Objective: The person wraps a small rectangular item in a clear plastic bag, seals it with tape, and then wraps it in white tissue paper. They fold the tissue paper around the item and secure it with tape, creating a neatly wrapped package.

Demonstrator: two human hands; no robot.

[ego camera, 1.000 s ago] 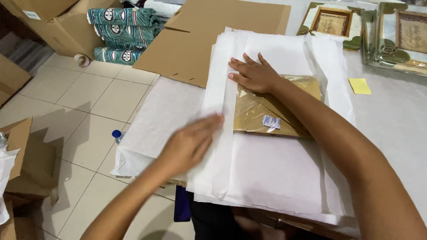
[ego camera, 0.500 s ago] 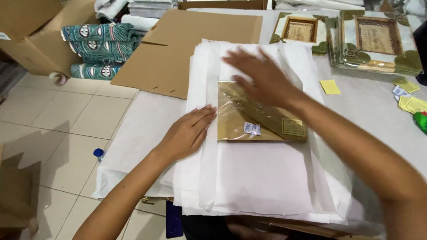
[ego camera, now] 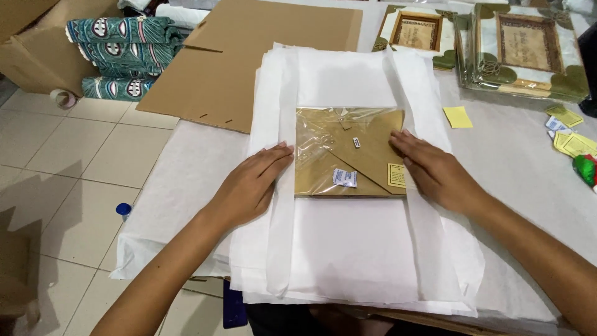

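Both flat — left hand (ego camera: 252,186) & right hand (ego camera: 435,171) flank brown packet (ego camera: 348,152), long axis left-right.

Left hand (ego camera: 252,183) and right hand (ego camera: 435,171) flat beside plastic-wrapped brown packet (ego camera: 348,152) (small sachets inside), on white tissue sheets (ego camera: 348,249).

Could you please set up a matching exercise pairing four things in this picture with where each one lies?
Things:
1. flat brown packet in clear plastic wrap
2. small yellow square sticky note
3. blue bottle cap
4. rolled teal patterned fabric

Places:
A. on the tiled floor beside the table's left edge
B. stacked against a cardboard box, far left
C. on the stack of white tissue sheets, between both hands
D. on the table, below the framed pictures

Pairs: 1-C, 2-D, 3-A, 4-B
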